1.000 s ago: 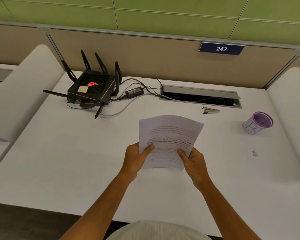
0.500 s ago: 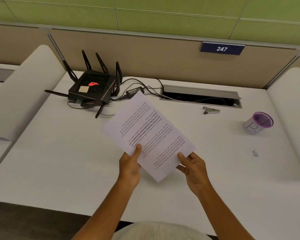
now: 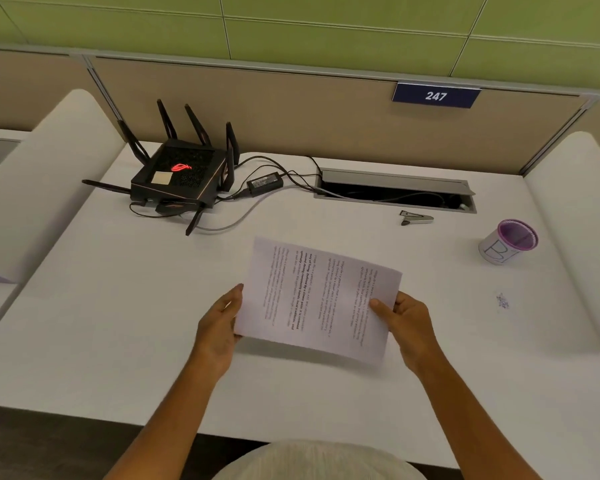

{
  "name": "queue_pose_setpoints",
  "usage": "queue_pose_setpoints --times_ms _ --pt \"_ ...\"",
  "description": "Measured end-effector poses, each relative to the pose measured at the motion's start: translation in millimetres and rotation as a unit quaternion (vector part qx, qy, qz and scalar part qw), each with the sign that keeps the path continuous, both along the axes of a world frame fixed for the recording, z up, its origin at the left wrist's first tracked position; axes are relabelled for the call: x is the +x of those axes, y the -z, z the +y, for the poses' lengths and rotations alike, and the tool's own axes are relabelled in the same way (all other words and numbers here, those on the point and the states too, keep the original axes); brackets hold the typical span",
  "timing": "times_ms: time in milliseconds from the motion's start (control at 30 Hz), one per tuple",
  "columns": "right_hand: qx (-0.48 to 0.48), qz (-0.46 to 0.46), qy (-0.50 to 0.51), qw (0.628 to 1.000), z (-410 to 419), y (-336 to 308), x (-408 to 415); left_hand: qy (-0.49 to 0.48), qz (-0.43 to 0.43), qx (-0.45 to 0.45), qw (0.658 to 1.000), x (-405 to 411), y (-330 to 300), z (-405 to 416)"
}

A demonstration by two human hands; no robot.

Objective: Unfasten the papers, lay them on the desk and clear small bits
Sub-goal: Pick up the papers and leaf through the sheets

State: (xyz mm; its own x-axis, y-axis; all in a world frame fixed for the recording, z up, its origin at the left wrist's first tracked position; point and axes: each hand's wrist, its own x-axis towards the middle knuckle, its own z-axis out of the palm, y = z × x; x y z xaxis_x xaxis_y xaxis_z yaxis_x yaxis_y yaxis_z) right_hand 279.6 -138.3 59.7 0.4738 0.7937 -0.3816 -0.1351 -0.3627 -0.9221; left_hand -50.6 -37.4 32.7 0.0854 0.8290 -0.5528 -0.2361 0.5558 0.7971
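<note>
Head view: left hand (image 3: 219,327) and right hand (image 3: 409,327) are both gripping the papers (image 3: 321,299) by opposite edges, fingers curled, sheets hovering just above the worktop (image 3: 118,323). Risk: pages fanning or sliding on release. Purple-rimmed cup (image 3: 508,241): contents not visible. Small scrap (image 3: 502,301) is lying near it.

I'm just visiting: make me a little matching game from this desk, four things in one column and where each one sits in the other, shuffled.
Things:
1. papers
2. router
3. staple remover
4. purple-rimmed cup

Places:
A. far left of the desk, cables attached
B. right side of the desk, near the white divider
C. held between both hands, above the desk
D. just in front of the cable slot

Pairs: 1-C, 2-A, 3-D, 4-B
</note>
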Motion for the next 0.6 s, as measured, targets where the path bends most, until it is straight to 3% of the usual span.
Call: queue_pose_setpoints --times_ms 100,200,467,600 --pt "0.0 -0.016 -0.02 1.0 3 -5 8 0.111 0.071 0.033 0.991 -2 -9 8" --pt "0.015 -0.032 -0.031 0.999 6 -11 11 0.154 0.092 0.075 0.981 8 -21 13" --pt "0.071 -0.059 0.006 0.996 3 -15 13 0.099 0.124 0.144 0.977 30 -32 13" --pt "0.034 -0.056 0.013 0.998 -6 5 1 0.097 0.13 0.136 0.977 34 -17 0"
